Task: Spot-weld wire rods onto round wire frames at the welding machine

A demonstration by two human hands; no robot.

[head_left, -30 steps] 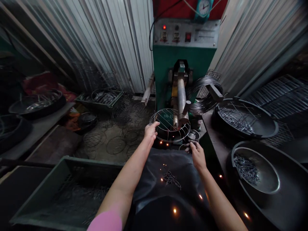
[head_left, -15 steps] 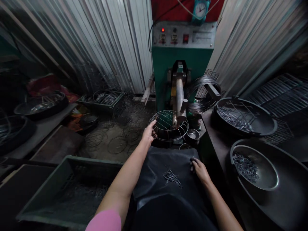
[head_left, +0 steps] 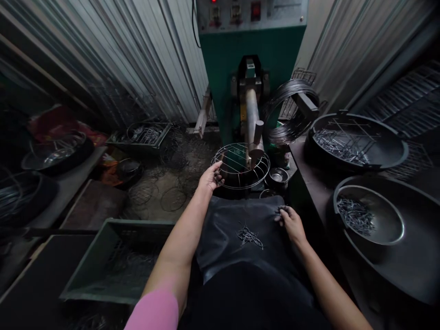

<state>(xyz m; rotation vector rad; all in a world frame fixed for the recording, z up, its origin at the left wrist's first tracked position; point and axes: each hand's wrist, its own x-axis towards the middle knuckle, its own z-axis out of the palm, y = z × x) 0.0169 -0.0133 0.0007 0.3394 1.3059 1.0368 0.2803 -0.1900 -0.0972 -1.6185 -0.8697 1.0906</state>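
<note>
My left hand [head_left: 211,178] is closed on the left rim of a round wire rack [head_left: 240,172] with parallel bars across it. The rack is held under the front end of a thick metal arm [head_left: 252,114] on a green machine [head_left: 220,59]; whether they touch I cannot tell. Over my lap lies a black apron [head_left: 220,229], with a small heap of short bent wire pieces [head_left: 249,236] on it. At the apron's right edge is my right hand [head_left: 290,221], its fingers curled together. What those fingers hold, if anything, is too small to make out.
On the right bench stand a dark pan [head_left: 388,156] with wire pieces and a larger pan [head_left: 419,256] holding a bowl of short wires. A wire coil [head_left: 292,110] hangs beside the machine. To the left sits a green crate [head_left: 85,266]; wire rings [head_left: 173,199] lie on the floor.
The view has tipped downward, so the machine sits higher in the picture. My left hand still grips the rack under the metal arm. My right hand's fingers are more curled than before.
</note>
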